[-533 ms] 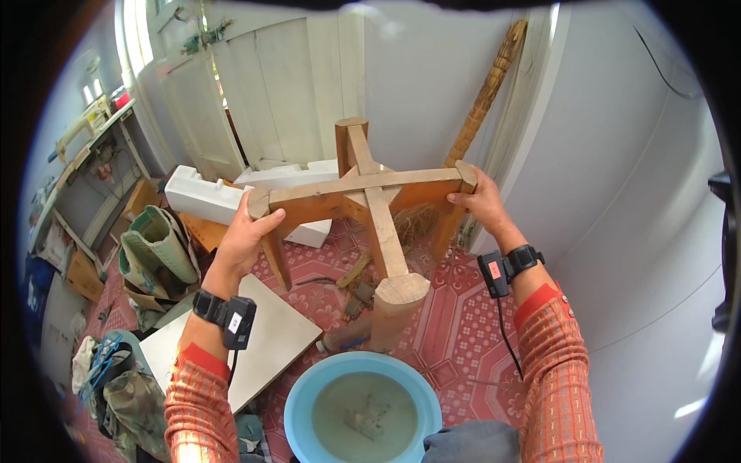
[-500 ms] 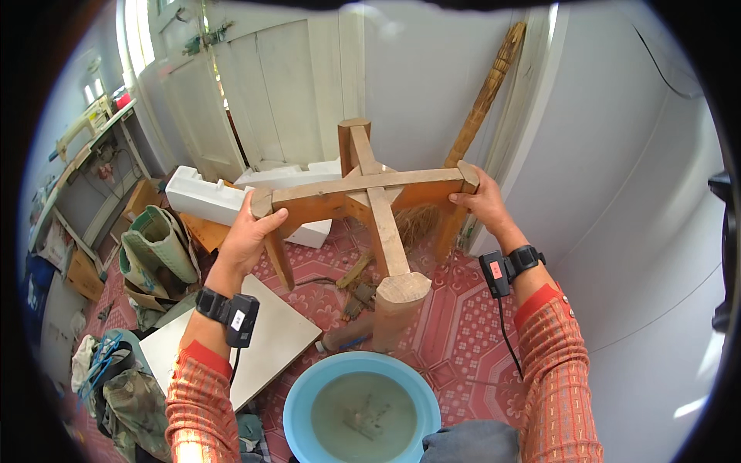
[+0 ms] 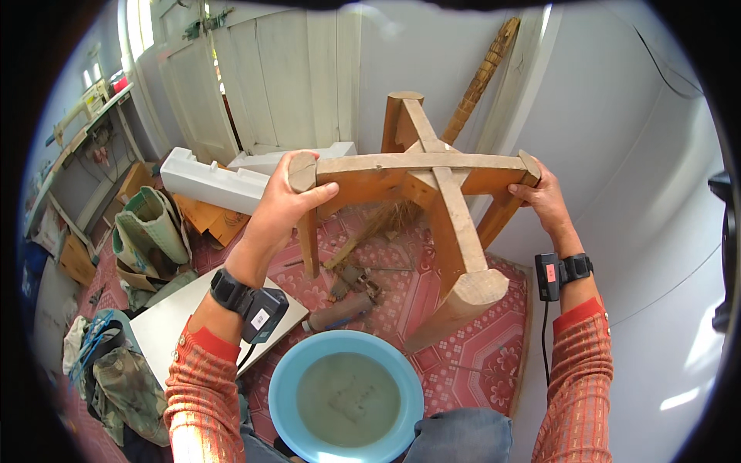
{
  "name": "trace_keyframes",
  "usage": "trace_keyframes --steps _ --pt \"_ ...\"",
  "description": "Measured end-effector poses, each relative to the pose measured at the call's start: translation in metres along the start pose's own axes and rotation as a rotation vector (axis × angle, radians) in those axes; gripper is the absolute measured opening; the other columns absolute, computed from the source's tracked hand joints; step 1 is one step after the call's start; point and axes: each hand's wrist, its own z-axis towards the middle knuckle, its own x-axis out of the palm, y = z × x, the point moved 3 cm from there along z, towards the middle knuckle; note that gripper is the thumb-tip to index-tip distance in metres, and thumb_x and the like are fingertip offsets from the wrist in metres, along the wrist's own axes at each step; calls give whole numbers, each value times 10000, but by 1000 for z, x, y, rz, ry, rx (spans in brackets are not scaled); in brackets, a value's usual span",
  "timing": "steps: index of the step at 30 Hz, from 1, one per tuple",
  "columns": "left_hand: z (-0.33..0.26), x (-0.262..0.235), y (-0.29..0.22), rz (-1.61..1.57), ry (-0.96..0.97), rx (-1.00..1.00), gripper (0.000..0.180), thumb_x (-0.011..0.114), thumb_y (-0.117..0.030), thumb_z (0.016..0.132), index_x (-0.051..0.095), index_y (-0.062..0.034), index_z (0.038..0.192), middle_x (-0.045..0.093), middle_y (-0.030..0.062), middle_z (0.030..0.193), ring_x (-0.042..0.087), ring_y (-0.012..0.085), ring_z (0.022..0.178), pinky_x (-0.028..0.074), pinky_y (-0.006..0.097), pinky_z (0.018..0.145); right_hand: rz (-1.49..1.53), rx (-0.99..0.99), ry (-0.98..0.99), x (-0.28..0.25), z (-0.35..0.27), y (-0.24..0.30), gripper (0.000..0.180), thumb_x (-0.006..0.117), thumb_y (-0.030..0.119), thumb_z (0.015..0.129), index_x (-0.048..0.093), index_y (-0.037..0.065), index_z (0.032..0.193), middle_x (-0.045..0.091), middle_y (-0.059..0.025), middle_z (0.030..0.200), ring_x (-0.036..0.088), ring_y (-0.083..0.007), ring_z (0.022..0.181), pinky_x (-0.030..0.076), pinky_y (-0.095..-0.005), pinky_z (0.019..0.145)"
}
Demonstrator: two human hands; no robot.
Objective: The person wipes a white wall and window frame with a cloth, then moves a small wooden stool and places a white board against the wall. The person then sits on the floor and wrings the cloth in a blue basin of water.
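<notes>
A brown wooden stand frame with crossed bars and thick legs hangs in the air in front of me. Its pale, worn end faces face up, and one leg points toward me above the floor. My left hand wraps around the leg at the left end, thumb along the orange-brown side. At the right end, my right hand grips another leg, the thumb on its near side. Below the frame stands a light blue basin of cloudy water, with something indistinct in it.
A straw broom leans in the corner by the right wall. White foam pieces lie before the door. On the patterned red floor are a white board, a brownish bottle and camouflage clothing. A sewing machine stands far left.
Both hands have carried the wooden frame to the right and slightly up, and its near leg now slants. My grip stays closed at both ends.
</notes>
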Motion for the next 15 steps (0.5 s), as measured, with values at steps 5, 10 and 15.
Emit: trace_keyframes --steps 5,10,15 --pt "-4 28 -2 -43 56 -62 559 792 -104 801 461 -26 1246 563 66 1082 554 138 1011 475 296 880 -24 79 1 -30 -27 -7 611 778 73 787 546 111 1351 650 22 1011 617 -101 866 523 -250 642" --pt "-12 74 19 -118 119 -88 620 813 -113 783 422 -5 1252 542 64 1103 556 137 1014 473 287 911 -124 137 -26 -77 -54 -20 623 769 67 782 540 113 1360 651 8 1018 620 -113 874 524 -263 656" --pt "-11 123 53 -229 204 -125 634 820 -113 778 407 -5 1247 521 65 1100 543 141 1035 473 295 919 -242 210 -23 -130 -78 -40 658 762 118 767 527 119 1381 661 -16 1098 643 -158 941 567 -311 690"
